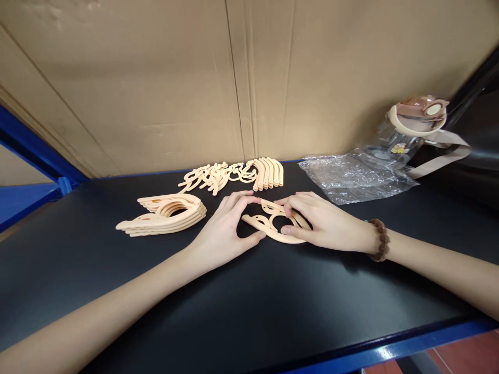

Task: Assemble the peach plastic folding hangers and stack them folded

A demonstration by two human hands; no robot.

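A beige plastic folding hanger (287,237) lies between my hands on the black tabletop, its two arms folded toward each other around a round middle. My left hand (222,224) grips its left end, index finger on the far arm's tip and thumb against the near arm. The fingers and thumb of my right hand (319,221) close over its right side and hide part of it. A stack of similar folded hangers (183,223) lies just left of my left hand. Behind my hands is a loose pile of small hook pieces (214,175), beside a row of curved arm pieces (268,174).
A crumpled clear plastic bag (351,176) lies at the back right. Beside it stands a clear bottle (401,140) with a brown lid and a strap. Cardboard (175,78) rises behind the table, and a blue metal edge (390,350) runs along the front.
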